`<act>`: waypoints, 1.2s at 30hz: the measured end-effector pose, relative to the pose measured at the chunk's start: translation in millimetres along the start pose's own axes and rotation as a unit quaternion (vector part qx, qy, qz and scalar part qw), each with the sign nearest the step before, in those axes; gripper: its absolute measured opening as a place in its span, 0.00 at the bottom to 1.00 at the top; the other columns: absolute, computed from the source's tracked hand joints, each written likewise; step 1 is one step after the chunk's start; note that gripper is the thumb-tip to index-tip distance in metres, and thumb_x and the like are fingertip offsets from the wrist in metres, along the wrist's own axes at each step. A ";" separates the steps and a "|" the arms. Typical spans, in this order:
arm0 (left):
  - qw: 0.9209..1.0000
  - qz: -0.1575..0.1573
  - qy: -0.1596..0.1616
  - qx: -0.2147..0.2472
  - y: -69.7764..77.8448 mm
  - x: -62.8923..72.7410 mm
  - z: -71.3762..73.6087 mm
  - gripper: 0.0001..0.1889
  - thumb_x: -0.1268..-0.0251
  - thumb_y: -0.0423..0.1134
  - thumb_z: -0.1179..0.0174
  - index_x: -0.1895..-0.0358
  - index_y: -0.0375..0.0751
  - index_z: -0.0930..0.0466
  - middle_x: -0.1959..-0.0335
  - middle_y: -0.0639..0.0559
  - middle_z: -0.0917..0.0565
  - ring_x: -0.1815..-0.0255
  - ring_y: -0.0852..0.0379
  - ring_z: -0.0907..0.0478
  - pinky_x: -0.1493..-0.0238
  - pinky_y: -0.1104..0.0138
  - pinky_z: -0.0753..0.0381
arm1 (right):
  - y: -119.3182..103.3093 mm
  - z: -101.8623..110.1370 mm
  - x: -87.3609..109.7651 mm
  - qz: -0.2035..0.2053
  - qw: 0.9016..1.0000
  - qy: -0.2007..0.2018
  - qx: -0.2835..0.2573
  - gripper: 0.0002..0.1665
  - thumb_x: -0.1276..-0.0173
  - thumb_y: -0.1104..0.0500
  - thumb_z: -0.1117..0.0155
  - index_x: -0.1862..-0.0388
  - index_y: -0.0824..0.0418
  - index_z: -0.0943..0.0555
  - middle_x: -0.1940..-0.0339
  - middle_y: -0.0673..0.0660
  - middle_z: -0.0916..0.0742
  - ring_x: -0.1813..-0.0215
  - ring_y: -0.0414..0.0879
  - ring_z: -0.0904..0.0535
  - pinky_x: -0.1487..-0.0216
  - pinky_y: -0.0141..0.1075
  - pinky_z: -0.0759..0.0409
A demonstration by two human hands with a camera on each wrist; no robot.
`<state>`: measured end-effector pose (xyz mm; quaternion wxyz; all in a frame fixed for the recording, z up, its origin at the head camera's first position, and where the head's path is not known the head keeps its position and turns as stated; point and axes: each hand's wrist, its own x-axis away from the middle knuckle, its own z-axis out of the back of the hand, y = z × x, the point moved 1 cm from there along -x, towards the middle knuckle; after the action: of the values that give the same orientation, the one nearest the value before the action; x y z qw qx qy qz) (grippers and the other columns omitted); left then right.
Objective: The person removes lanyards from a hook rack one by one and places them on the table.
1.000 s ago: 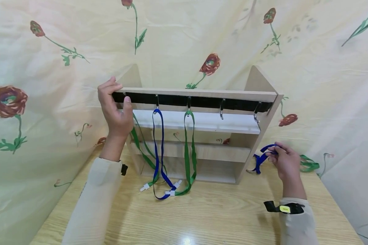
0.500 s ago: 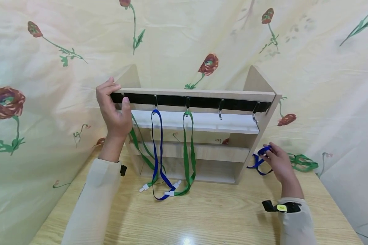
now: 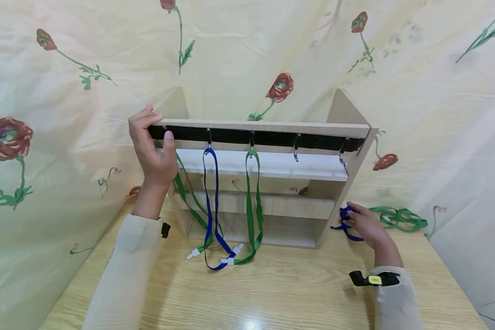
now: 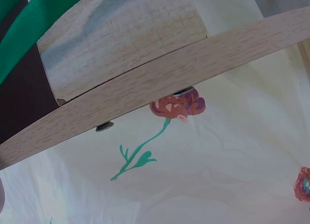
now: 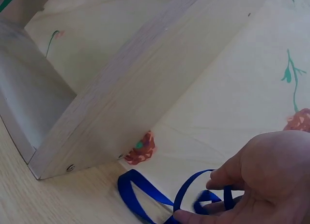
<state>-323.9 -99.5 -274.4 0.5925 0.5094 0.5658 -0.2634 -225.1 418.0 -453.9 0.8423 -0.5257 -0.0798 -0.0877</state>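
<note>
My left hand (image 3: 154, 149) grips the upper left corner of a wooden hook rack (image 3: 268, 124), thumb in front and fingers over the top board. Near the rack's right foot, my right hand (image 3: 367, 224) holds a bunched blue lanyard (image 5: 140, 195) low over the table, its strap looping between thumb and fingers. From the second hook hangs another blue lanyard (image 3: 217, 197), and from the third a green lanyard (image 3: 250, 206). Behind the left hand hangs a further green lanyard (image 3: 195, 208), its top hidden by that hand. The fourth hook (image 3: 297, 149) and fifth hook (image 3: 343, 153) carry nothing.
A loose pile of green lanyards (image 3: 408, 221) lies on the table (image 3: 272, 293), right of and behind my right hand. White clips (image 3: 228, 261) of the hanging lanyards reach down in front of the rack. Flowered cloth (image 3: 231, 55) covers the wall behind.
My right hand has come down and moved left with the blue lanyard, bunching it closer to the rack's foot. More of the green pile now shows. The left hand has stayed on the rack.
</note>
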 end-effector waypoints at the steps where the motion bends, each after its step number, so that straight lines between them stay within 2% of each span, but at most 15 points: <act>1: 1.000 0.000 0.000 0.001 0.3 -0.1 -0.1 0.27 0.40 0.44 0.51 0.50 0.19 0.29 0.49 0.24 0.27 0.30 0.29 0.31 0.15 0.53 0.38 | 0.4 0.4 -0.1 0.003 1.000 0.006 0.002 0.35 0.12 0.58 0.71 0.14 0.72 0.57 0.18 0.83 0.43 0.23 0.70 0.28 0.21 0.54 0.27; 4: 1.000 0.000 0.000 0.001 1.3 -0.5 -0.3 0.27 0.40 0.44 0.51 0.50 0.19 0.29 0.49 0.24 0.27 0.29 0.30 0.31 0.15 0.53 0.38 | -0.1 2.6 1.3 0.014 1.000 0.024 0.006 0.35 0.13 0.60 0.68 0.14 0.74 0.52 0.23 0.83 0.37 0.37 0.53 0.15 0.34 0.38 0.15; 7: 1.000 0.000 0.001 0.001 2.2 -0.8 -0.2 0.27 0.40 0.44 0.51 0.50 0.19 0.29 0.49 0.24 0.28 0.29 0.31 0.31 0.15 0.53 0.38 | -2.1 5.7 3.6 0.021 0.999 0.041 0.012 0.34 0.14 0.61 0.65 0.15 0.73 0.49 0.25 0.82 0.33 0.48 0.38 0.14 0.46 0.30 0.13; 14: 1.000 0.000 0.002 0.003 3.0 -0.6 0.4 0.27 0.40 0.44 0.51 0.50 0.18 0.29 0.49 0.24 0.28 0.30 0.29 0.31 0.15 0.53 0.38 | -6.0 10.0 8.3 0.037 0.997 0.061 0.041 0.34 0.16 0.64 0.65 0.15 0.73 0.49 0.19 0.82 0.39 0.54 0.37 0.13 0.50 0.29 0.12; 17: 1.000 0.003 0.001 0.000 2.7 -0.2 0.8 0.27 0.40 0.44 0.51 0.50 0.19 0.28 0.49 0.24 0.27 0.29 0.31 0.31 0.15 0.53 0.38 | -7.7 9.9 9.8 0.045 0.995 0.066 0.057 0.34 0.16 0.66 0.64 0.15 0.74 0.48 0.19 0.83 0.39 0.52 0.41 0.13 0.51 0.32 0.10; 23: 1.000 0.005 0.000 -0.003 1.8 0.5 1.3 0.27 0.40 0.44 0.51 0.50 0.19 0.28 0.48 0.24 0.27 0.29 0.33 0.31 0.15 0.53 0.38 | -10.0 9.5 11.5 0.047 0.992 0.067 0.099 0.32 0.15 0.65 0.65 0.17 0.75 0.45 0.20 0.82 0.36 0.36 0.70 0.20 0.51 0.41 0.09; 25: 1.000 0.005 0.000 -0.002 1.7 0.6 1.3 0.27 0.40 0.44 0.51 0.50 0.19 0.28 0.48 0.24 0.27 0.29 0.33 0.31 0.15 0.53 0.39 | -9.4 9.6 11.6 0.047 0.992 0.063 0.104 0.32 0.15 0.65 0.64 0.16 0.75 0.46 0.21 0.83 0.35 0.32 0.74 0.23 0.50 0.41 0.09; 28: 1.000 0.006 0.000 -0.002 1.6 0.5 1.3 0.27 0.40 0.44 0.51 0.50 0.19 0.28 0.48 0.24 0.27 0.29 0.31 0.31 0.15 0.53 0.39 | -7.7 10.1 11.3 0.051 0.991 0.063 0.106 0.33 0.15 0.65 0.64 0.16 0.76 0.49 0.22 0.83 0.34 0.31 0.73 0.25 0.51 0.39 0.10; 30: 1.000 0.006 0.000 -0.001 1.7 0.6 1.2 0.27 0.40 0.44 0.51 0.50 0.19 0.28 0.48 0.24 0.27 0.29 0.30 0.31 0.15 0.53 0.38 | -5.9 11.0 10.7 0.059 0.991 0.072 0.099 0.34 0.15 0.66 0.63 0.16 0.76 0.50 0.23 0.84 0.33 0.36 0.65 0.20 0.52 0.36 0.10; 32: 1.000 0.006 0.000 0.000 1.8 0.6 0.9 0.27 0.40 0.44 0.51 0.50 0.19 0.28 0.49 0.24 0.27 0.29 0.31 0.31 0.15 0.53 0.38 | -4.5 12.3 10.3 0.068 0.990 0.085 0.088 0.34 0.16 0.66 0.63 0.16 0.76 0.50 0.24 0.84 0.33 0.43 0.48 0.15 0.54 0.34 0.10; 34: 1.000 0.005 0.001 0.003 2.2 0.3 0.6 0.26 0.40 0.44 0.51 0.50 0.19 0.28 0.49 0.24 0.27 0.29 0.30 0.31 0.16 0.52 0.38 | -3.8 13.3 10.3 0.073 0.989 0.102 0.081 0.33 0.16 0.65 0.62 0.16 0.75 0.47 0.25 0.84 0.31 0.51 0.32 0.17 0.55 0.34 0.10; 36: 1.000 0.006 0.002 0.005 1.5 0.0 0.4 0.26 0.40 0.44 0.51 0.50 0.19 0.28 0.49 0.24 0.27 0.29 0.31 0.31 0.16 0.52 0.38 | -4.3 13.4 10.7 0.075 0.987 0.117 0.076 0.32 0.15 0.63 0.62 0.18 0.75 0.43 0.27 0.82 0.29 0.58 0.23 0.20 0.57 0.34 0.09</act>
<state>-322.4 -99.3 -274.0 0.5902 0.5160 0.5631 -0.2614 -216.2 427.5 -441.9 0.8874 -0.4511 0.0522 -0.0792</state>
